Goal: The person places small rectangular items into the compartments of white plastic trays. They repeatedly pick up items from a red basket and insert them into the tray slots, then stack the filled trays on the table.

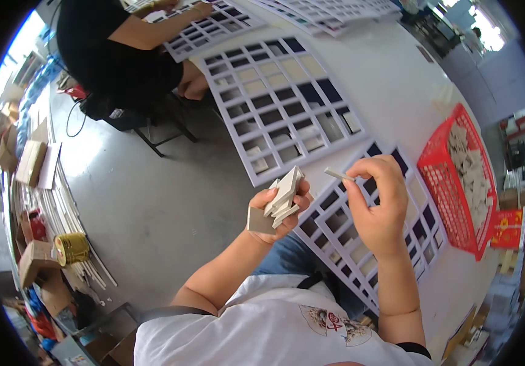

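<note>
A loose stack of pale, flat tiles [285,194] fills my left hand [270,215], its fingers wrapped round them at odd angles. One more thin pale tile [337,175] is pinched between thumb and forefinger of my right hand [380,204], apart from the stack. Under my right hand lies a white grid frame [436,227] with dark and pale compartments, partly hidden by the hand and forearm. Beyond it, a second white grid frame [251,175] rests on the table; some compartments hold pale or dark pieces.
A red plastic basket [445,194] heaped with pale tiles [469,171] stands on the white table [391,79] to the right. A co-worker in black [116,49] sits at the far left, arms over another grid frame [213,30]. Cardboard boxes [32,161] and a yellow tin [72,248] line the left side.
</note>
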Demonstrator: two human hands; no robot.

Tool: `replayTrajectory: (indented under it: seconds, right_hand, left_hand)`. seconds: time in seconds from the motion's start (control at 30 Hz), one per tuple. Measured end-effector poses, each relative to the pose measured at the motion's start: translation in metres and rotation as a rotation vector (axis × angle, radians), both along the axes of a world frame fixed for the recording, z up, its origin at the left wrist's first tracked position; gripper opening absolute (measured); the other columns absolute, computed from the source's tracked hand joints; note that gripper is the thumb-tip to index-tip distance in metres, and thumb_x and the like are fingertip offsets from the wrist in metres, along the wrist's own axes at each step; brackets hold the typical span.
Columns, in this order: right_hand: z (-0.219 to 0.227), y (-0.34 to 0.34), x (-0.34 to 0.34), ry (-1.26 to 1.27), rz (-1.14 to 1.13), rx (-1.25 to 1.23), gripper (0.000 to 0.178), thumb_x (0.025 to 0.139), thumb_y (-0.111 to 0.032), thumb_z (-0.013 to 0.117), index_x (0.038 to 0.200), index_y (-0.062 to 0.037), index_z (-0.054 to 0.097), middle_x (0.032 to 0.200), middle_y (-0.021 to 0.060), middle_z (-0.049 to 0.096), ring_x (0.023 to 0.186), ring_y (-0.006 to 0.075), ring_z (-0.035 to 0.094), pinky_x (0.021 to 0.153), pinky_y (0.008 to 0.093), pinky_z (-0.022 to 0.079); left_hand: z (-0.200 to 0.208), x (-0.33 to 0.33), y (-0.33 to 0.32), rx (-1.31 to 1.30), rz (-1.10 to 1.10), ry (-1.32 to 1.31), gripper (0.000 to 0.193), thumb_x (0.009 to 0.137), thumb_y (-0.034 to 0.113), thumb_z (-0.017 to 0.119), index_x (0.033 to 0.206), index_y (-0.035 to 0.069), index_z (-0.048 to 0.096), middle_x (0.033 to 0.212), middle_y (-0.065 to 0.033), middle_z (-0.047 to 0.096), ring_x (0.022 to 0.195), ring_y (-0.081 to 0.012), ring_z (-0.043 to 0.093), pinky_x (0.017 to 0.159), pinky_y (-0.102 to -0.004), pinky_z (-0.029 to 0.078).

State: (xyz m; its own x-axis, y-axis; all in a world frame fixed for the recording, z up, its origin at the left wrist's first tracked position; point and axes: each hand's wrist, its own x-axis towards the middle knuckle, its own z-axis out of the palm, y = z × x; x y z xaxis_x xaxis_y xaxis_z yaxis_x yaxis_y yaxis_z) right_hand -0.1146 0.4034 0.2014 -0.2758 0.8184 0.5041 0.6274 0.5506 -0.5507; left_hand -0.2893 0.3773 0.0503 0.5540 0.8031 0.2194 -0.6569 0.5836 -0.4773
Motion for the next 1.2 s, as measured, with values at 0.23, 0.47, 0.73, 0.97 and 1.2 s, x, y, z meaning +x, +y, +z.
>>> replayTrajectory:
  seconds: [0.23, 0.47, 0.73, 0.97, 1.2]
  right_hand:
    - [-0.002, 0.058, -0.061, -0.072, 0.043, 0.012, 0.039, 0.071, 0.010, 0.067, 0.105, -0.0066, 0.056, 0.088, 0.0058, 0.060, 0.087, 0.0284, 0.057, 0.079, 0.0397, 0.044]
    - [-0.015, 0.085, -0.099, -0.155, 0.089, 0.034, 0.042, 0.071, 0.009, 0.066, 0.109, -0.0062, 0.056, 0.086, 0.0057, 0.059, 0.085, 0.0273, 0.057, 0.078, 0.0403, 0.044]
    - [-0.028, 0.093, -0.112, -0.111, 0.011, -0.060, 0.043, 0.075, 0.009, 0.065, 0.114, -0.0053, 0.054, 0.085, 0.0053, 0.060, 0.085, 0.0259, 0.057, 0.079, 0.0390, 0.046]
    - [-0.027, 0.088, -0.093, -0.100, -0.047, -0.113, 0.044, 0.078, 0.006, 0.063, 0.119, -0.0044, 0.054, 0.084, 0.0043, 0.061, 0.082, 0.0225, 0.054, 0.080, 0.0367, 0.046]
    - [-0.037, 0.073, -0.064, 0.005, -0.077, -0.181, 0.051, 0.078, 0.006, 0.064, 0.127, -0.0045, 0.053, 0.084, 0.0051, 0.059, 0.083, 0.0217, 0.054, 0.081, 0.0354, 0.046]
  left_hand:
    - [0.010, -0.035, 0.018, 0.020, 0.078, -0.049, 0.055, 0.089, 0.010, 0.061, 0.136, -0.002, 0.036, 0.115, -0.0152, 0.046, 0.101, -0.0233, 0.053, 0.063, -0.0329, 0.059]
    - [-0.001, -0.050, 0.014, 0.020, 0.135, -0.084, 0.053, 0.090, 0.012, 0.059, 0.136, -0.004, 0.036, 0.114, -0.0155, 0.045, 0.103, -0.0240, 0.053, 0.069, -0.0357, 0.062]
    - [-0.013, -0.051, 0.000, 0.030, 0.123, -0.070, 0.054, 0.089, 0.011, 0.059, 0.133, -0.008, 0.035, 0.112, -0.0180, 0.047, 0.101, -0.0266, 0.055, 0.070, -0.0386, 0.064]
    - [-0.085, -0.090, -0.065, -0.156, -0.021, 0.211, 0.052, 0.086, 0.013, 0.058, 0.132, -0.006, 0.040, 0.112, -0.0200, 0.050, 0.101, -0.0268, 0.057, 0.064, -0.0343, 0.061]
    - [-0.148, -0.093, -0.070, -0.431, 0.012, 0.309, 0.048, 0.086, 0.012, 0.057, 0.131, -0.004, 0.048, 0.138, -0.0260, 0.046, 0.107, -0.0285, 0.060, 0.071, -0.0350, 0.062]
